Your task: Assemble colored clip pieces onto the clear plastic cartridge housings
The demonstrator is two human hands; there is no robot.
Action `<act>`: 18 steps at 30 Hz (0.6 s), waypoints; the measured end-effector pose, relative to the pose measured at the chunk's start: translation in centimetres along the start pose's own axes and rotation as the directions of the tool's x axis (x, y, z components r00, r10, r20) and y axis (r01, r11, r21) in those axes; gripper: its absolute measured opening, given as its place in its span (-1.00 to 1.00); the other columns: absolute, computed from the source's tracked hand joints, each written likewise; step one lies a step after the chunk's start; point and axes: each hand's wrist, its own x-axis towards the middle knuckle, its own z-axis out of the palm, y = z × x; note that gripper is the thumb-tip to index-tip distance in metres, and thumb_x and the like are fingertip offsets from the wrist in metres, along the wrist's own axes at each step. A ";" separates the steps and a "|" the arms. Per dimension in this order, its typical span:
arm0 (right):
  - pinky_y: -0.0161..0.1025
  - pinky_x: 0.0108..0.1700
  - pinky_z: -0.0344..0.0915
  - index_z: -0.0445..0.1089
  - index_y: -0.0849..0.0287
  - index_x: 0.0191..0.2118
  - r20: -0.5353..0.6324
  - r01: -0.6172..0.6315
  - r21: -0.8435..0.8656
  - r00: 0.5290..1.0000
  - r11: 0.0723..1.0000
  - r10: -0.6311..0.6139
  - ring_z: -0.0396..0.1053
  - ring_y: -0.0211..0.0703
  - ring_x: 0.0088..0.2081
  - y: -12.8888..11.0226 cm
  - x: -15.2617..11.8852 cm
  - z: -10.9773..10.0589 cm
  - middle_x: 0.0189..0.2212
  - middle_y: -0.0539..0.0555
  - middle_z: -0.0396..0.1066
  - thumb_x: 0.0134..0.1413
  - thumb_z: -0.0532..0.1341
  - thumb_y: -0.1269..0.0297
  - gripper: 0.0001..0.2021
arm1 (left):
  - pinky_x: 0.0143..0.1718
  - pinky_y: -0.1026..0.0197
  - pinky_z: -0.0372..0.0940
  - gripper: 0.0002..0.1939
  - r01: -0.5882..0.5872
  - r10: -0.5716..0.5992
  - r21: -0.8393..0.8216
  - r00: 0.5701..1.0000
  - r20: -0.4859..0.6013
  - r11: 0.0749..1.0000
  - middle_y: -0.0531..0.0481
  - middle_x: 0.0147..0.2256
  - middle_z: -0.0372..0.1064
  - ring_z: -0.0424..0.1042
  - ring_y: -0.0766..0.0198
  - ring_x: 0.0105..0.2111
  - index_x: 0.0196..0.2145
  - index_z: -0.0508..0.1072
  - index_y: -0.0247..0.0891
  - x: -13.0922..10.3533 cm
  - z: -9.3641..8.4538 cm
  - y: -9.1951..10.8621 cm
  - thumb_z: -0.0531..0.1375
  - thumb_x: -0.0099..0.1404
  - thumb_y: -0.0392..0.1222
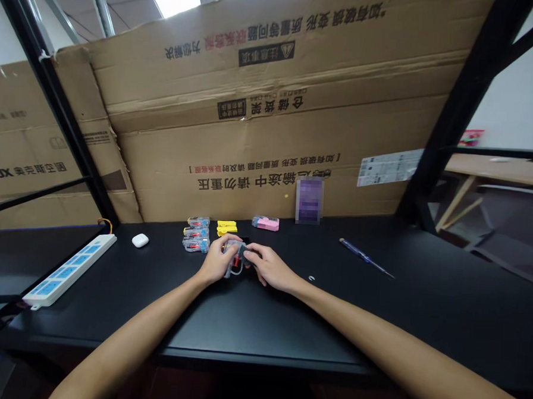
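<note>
Both hands meet over the middle of the black table (206, 327). Between them is a small clear plastic device (233, 245) with a dark part, a red piece and a pale curved loop below. My left hand (217, 260) is closed round its left side. The fingers of my right hand (269, 266) pinch the dark part on its right. Just behind my left hand lie several clear devices (196, 233) in a stack, with yellow pieces (226, 228) beside them. A pink and clear device (266, 223) rests farther back.
A screwdriver (366, 258) lies to the right, and a small white clip (311, 278) near my right wrist. At left are a white case (140, 240) and a power strip (70, 269). Cardboard (252, 133) stands behind, a blurred purple packet (309, 200) before it.
</note>
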 end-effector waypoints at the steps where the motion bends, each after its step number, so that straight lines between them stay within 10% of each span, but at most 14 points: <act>1: -0.38 -0.73 0.05 0.33 0.22 -0.20 0.002 -0.006 -0.006 1.000 1.000 0.006 0.14 -0.42 -0.75 0.0 0.0 0.0 -0.47 -0.04 0.35 0.22 0.07 0.03 -0.68 | -0.44 0.27 0.25 -0.68 0.006 -0.006 -0.012 1.000 0.011 1.000 0.04 -0.44 0.37 0.32 0.33 -0.51 -0.19 0.42 -0.28 0.0 0.1 0.0 0.16 0.26 0.02; 18: -0.32 -0.62 0.11 0.36 0.19 -0.19 0.019 0.018 0.072 1.000 0.997 -0.019 0.12 -0.33 -0.71 0.1 -0.1 -0.2 -0.64 -0.14 0.22 0.16 0.15 -0.06 -0.63 | -0.25 0.22 0.33 -0.80 -0.063 0.066 0.078 0.997 -0.033 0.995 0.01 -0.31 0.36 0.37 0.26 -0.34 -0.16 0.32 -0.23 -0.8 1.3 0.2 0.01 0.39 -0.08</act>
